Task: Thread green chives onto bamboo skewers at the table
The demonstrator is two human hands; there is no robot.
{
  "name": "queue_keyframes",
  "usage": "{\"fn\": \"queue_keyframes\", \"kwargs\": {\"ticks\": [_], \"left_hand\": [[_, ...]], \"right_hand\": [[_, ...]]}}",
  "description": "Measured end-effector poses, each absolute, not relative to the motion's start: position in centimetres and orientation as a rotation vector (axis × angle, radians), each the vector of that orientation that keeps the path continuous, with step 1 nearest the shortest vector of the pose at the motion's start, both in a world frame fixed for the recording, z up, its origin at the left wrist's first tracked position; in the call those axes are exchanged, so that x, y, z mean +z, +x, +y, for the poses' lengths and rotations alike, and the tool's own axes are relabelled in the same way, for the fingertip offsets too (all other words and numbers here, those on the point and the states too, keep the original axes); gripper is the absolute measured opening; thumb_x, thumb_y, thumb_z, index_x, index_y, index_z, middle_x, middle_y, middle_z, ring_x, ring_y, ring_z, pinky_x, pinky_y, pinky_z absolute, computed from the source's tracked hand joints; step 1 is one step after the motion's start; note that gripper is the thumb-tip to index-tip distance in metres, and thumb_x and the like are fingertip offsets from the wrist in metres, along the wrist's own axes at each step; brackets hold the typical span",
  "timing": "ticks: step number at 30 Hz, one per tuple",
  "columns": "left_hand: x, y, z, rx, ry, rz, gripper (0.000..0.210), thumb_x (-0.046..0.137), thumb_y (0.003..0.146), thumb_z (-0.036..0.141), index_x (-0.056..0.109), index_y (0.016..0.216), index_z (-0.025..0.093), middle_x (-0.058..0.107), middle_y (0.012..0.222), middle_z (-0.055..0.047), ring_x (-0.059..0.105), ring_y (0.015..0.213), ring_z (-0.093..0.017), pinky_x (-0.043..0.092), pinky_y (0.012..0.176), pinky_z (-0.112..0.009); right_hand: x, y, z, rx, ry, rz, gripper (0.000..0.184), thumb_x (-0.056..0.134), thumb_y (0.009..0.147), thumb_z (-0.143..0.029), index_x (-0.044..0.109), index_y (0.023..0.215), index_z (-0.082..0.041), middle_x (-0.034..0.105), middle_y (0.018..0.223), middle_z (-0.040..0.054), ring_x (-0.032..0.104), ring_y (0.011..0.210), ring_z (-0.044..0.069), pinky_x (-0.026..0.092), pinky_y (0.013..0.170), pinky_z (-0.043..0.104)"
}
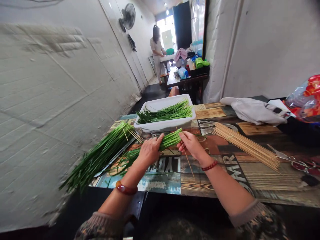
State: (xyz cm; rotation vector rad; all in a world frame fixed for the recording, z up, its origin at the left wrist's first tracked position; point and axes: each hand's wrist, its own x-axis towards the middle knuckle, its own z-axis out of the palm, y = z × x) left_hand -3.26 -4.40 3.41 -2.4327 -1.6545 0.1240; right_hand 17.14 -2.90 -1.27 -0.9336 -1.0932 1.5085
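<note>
My left hand [150,150] is closed over a bunch of garlic chives [171,139], pressing it down near the table. The dark leafy ends trail out to the left beneath my wrist. At the pale cut ends, my right hand [189,144] pinches a thin bamboo skewer [188,161], which slants across the stems, one tip above them and the other toward the table's front edge. Whether it pierces the stems I cannot tell. Left of my hands lies a pile of skewered chives [102,155]. Beyond them, a white plastic tub [162,125] holds loose chives [166,111].
A bundle of bamboo skewers [246,145] lies on the wood-patterned table [202,181] at the right, near scissors [297,161]. A pale cap [253,109] and a red-and-clear plastic bag [306,96] sit at the back right. A person [157,53] stands at a far table.
</note>
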Motion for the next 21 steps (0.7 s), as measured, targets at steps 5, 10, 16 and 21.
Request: {"fn": "queue_keyframes", "kwargs": {"ticks": [5,10,16,21], "left_hand": [[1.1,-3.7,-4.8,0.092,-2.578,-1.68,0.071,0.056,0.077,0.016,0.035,0.145,0.017,0.064,0.11,-0.014,0.062,0.099,-0.028,0.048,0.084,-0.039],[0.5,-3.7,-5.1,0.004,-2.632,-1.718,0.07,0.06,0.079,0.025,0.036,0.145,0.019,0.063,0.113,-0.014,0.063,0.099,-0.03,0.048,0.085,-0.04],[0.3,-5.0,-5.6,-0.059,-2.706,-1.786,0.08,0.069,0.075,0.05,0.042,0.143,0.018,0.062,0.116,-0.016,0.063,0.102,-0.033,0.048,0.086,-0.042],[0.0,-5.1,-5.7,-0.034,-2.768,-1.782,0.077,0.072,0.073,0.05,0.046,0.141,0.023,0.061,0.118,-0.015,0.061,0.106,-0.033,0.047,0.088,-0.042]], "right_hand": [[-3.3,16.5,-2.7,1.434,-1.081,-1.11,0.041,0.065,0.074,-0.055,0.053,0.087,-0.019,0.059,0.057,-0.0066,0.054,0.035,0.009,0.043,0.031,0.017],[-4.9,16.0,-2.8,1.341,-1.17,-1.077,0.038,0.068,0.072,-0.052,0.055,0.081,-0.018,0.055,0.053,-0.0075,0.051,0.034,0.007,0.037,0.028,0.014],[-6.0,15.7,-3.3,1.379,-1.223,-1.077,0.037,0.072,0.068,-0.051,0.057,0.077,-0.018,0.058,0.055,-0.005,0.053,0.035,0.009,0.041,0.03,0.018],[-6.5,16.8,-4.4,1.433,-1.246,-1.131,0.041,0.072,0.067,-0.055,0.057,0.073,-0.017,0.059,0.056,-0.0036,0.058,0.04,0.011,0.043,0.034,0.018]]}}
